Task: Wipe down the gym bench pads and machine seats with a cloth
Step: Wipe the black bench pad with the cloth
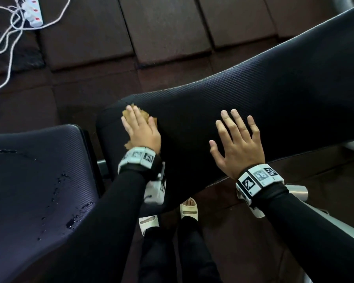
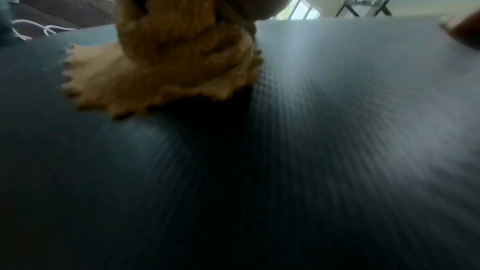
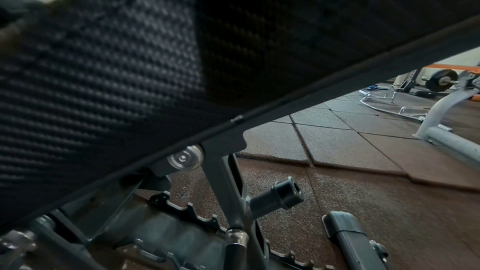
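Note:
A long black ribbed bench back pad slopes from the middle of the head view up to the right. My left hand lies flat with straight fingers on a tan cloth, pressing it onto the pad's lower left end. In the left wrist view the cloth is bunched under my palm on the pad. My right hand rests on the pad further right, fingers spread, holding nothing. The black seat pad at the lower left carries water drops.
A white power strip with loose white cables lies on the dark rubber floor tiles at the far left. My sandalled feet stand under the bench. The grey bench frame and a barbell plate show below and beyond the pad.

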`<state>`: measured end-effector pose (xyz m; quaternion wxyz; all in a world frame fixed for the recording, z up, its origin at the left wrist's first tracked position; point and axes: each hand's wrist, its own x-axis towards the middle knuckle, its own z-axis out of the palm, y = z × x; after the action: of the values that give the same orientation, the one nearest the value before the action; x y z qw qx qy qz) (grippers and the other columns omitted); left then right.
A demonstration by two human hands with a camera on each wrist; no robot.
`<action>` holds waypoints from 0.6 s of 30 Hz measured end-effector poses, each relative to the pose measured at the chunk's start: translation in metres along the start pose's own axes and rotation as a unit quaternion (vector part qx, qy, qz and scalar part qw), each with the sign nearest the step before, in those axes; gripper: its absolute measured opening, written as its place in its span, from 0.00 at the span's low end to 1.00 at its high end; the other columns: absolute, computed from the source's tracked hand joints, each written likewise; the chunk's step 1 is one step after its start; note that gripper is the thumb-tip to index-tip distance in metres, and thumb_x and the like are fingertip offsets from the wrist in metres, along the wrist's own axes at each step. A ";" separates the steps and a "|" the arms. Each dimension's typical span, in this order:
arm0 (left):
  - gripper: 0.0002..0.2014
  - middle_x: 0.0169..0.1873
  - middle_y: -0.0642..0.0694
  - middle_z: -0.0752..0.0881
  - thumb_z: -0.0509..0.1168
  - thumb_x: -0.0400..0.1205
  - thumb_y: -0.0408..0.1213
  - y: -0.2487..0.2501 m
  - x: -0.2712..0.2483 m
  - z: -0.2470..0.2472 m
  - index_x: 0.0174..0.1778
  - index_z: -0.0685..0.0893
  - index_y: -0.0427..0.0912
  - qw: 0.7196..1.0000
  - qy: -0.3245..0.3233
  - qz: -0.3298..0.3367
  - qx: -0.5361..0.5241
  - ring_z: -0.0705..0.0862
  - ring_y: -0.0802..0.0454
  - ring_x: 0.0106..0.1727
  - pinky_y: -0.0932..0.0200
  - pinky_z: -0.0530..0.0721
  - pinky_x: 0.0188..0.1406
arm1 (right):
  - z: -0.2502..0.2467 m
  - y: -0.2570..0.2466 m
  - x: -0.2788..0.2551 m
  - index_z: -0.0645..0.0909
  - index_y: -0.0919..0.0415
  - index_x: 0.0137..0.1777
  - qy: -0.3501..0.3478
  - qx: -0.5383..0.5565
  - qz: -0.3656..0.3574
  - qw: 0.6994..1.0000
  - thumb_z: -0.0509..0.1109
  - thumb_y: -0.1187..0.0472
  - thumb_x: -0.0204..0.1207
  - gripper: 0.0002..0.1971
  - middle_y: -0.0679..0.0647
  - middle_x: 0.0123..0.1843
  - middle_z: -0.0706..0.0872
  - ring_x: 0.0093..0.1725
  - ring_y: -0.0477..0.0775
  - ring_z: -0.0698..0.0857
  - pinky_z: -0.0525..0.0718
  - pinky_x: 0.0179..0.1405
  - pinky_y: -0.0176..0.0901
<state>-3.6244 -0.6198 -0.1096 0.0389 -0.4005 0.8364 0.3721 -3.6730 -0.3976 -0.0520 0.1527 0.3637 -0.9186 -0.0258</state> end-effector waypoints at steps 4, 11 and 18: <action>0.28 0.84 0.44 0.45 0.47 0.89 0.44 0.038 0.036 -0.007 0.84 0.49 0.38 0.998 -0.041 0.022 0.028 0.39 0.39 0.83 0.39 0.44 0.79 | 0.000 0.000 0.000 0.76 0.61 0.69 0.004 0.007 0.002 1.000 0.60 0.47 0.79 0.24 0.57 0.76 0.73 0.79 0.57 0.67 0.61 0.77 0.61; 0.29 0.83 0.47 0.49 0.54 0.87 0.44 0.023 -0.051 0.023 0.83 0.56 0.39 0.966 -0.037 0.256 0.006 0.41 0.40 0.84 0.42 0.46 0.82 | 0.000 0.000 0.000 0.76 0.61 0.69 0.003 0.000 0.003 1.000 0.60 0.47 0.79 0.24 0.56 0.76 0.73 0.79 0.56 0.66 0.61 0.78 0.61; 0.29 0.83 0.49 0.47 0.54 0.87 0.45 -0.002 -0.045 0.019 0.83 0.54 0.41 0.971 -0.040 0.237 0.010 0.39 0.45 0.83 0.44 0.43 0.82 | 0.000 0.000 0.000 0.76 0.61 0.69 0.002 0.001 0.003 1.000 0.61 0.47 0.79 0.24 0.57 0.76 0.73 0.78 0.56 0.67 0.62 0.77 0.61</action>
<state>-3.5968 -0.5799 -0.1082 -0.0132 -0.1751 0.9090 0.3779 -3.6730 -0.3979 -0.0516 0.1543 0.3613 -0.9193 -0.0235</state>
